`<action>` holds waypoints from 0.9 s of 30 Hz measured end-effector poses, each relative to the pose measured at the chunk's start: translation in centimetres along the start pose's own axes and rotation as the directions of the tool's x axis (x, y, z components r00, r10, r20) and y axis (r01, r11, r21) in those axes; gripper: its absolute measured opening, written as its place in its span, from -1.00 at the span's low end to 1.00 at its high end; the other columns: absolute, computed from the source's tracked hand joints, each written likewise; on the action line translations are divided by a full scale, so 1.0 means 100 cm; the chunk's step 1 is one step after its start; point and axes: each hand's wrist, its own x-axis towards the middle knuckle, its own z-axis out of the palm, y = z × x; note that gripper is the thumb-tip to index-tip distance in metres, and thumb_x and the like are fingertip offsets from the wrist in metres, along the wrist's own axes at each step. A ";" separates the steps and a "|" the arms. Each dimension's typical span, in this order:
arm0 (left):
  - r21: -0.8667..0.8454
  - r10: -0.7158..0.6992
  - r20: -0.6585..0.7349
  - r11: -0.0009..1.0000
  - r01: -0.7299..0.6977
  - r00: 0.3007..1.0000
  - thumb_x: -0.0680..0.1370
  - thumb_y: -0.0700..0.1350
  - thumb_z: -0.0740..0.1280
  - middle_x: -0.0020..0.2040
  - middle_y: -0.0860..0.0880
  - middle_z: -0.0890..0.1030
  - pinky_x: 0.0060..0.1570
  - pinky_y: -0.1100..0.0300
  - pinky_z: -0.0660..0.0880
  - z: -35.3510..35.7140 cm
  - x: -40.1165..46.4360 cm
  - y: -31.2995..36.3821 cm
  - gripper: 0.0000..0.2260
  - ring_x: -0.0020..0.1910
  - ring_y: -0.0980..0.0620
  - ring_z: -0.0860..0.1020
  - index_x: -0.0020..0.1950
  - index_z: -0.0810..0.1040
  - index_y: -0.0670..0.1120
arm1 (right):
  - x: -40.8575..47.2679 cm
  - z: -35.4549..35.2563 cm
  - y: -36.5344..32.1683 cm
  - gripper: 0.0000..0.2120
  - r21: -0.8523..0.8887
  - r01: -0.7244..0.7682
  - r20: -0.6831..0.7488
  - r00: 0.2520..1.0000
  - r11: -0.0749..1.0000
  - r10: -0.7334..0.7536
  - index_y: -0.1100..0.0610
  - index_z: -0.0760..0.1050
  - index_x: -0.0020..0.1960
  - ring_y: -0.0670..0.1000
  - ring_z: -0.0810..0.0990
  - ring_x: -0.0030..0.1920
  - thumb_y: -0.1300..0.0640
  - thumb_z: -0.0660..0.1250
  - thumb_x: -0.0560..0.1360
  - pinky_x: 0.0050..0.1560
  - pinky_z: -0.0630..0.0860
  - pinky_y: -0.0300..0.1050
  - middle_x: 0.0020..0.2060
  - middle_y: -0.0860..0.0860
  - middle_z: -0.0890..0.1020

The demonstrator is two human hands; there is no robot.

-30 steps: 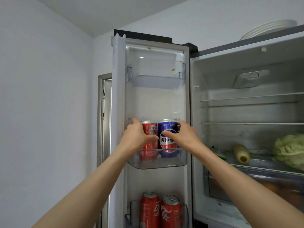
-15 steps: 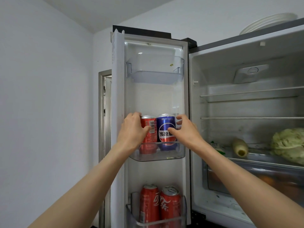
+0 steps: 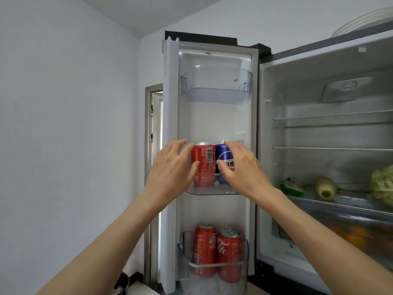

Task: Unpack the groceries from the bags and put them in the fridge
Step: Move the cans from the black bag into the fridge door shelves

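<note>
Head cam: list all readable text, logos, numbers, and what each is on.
"可口可乐" in white script: on the two red cans in the bottom door bin.
Round red, white and blue logo with white characters, too covered to read: blue can.
Barcode and small print, too small to read: red can, middle door bin.
No other text is legible.

Soft even daylight, faint shadows, wide-angle bending at edges, slight motion blur lower right

The right hand (image 3: 238, 167) covers most of the blue can (image 3: 223, 155), hiding its label's right side. The cabbage (image 3: 382, 186) is cut off at the fridge shelf's right end. Orange items (image 3: 353, 237) in the drawer are blurred beyond telling. Plates (image 3: 365, 22) atop the fridge are cropped.
</note>
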 end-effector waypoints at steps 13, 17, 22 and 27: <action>0.154 -0.201 0.070 0.970 0.189 0.977 0.53 0.11 0.02 0.35 -0.14 0.43 0.33 -0.24 0.22 -0.105 -0.167 -0.107 -0.51 0.38 -0.16 0.33 0.39 0.35 -0.07 | -0.093 0.083 -0.178 -0.42 0.185 0.147 0.083 0.983 0.972 -0.164 0.06 0.13 0.50 0.03 0.17 0.48 -0.05 0.21 0.55 0.50 0.07 0.08 0.47 0.04 0.24; 0.200 -0.364 0.137 0.921 0.335 0.921 0.54 0.13 -0.01 0.40 -0.10 0.36 0.37 -0.24 0.19 -0.158 -0.265 -0.154 -0.49 0.43 -0.12 0.24 0.42 0.30 -0.04 | -0.155 0.135 -0.268 -0.41 0.270 0.117 0.245 0.951 0.956 -0.186 0.03 0.06 0.51 0.03 0.11 0.50 -0.10 0.16 0.56 0.51 0.01 0.05 0.50 0.03 0.16; 0.294 -0.514 0.219 0.845 0.446 0.829 0.51 0.18 -0.10 0.47 -0.08 0.25 0.42 -0.16 0.06 -0.227 -0.370 -0.199 -0.43 0.49 -0.11 0.10 0.47 0.23 -0.02 | -0.227 0.181 -0.371 -0.41 0.349 0.107 0.381 0.891 0.931 -0.245 0.04 0.07 0.51 0.09 0.11 0.50 -0.08 0.18 0.56 0.47 0.08 0.13 0.51 0.06 0.14; 0.435 -0.659 0.278 0.735 0.520 0.699 0.60 0.10 0.04 0.52 -0.03 0.11 0.45 -0.09 -0.06 -0.280 -0.458 -0.242 -0.52 0.52 -0.02 -0.04 0.50 0.11 0.02 | -0.282 0.230 -0.442 -0.42 0.421 0.084 0.487 0.819 0.903 -0.303 0.03 0.08 0.51 0.06 0.09 0.50 -0.09 0.16 0.57 0.48 0.07 0.12 0.50 0.05 0.16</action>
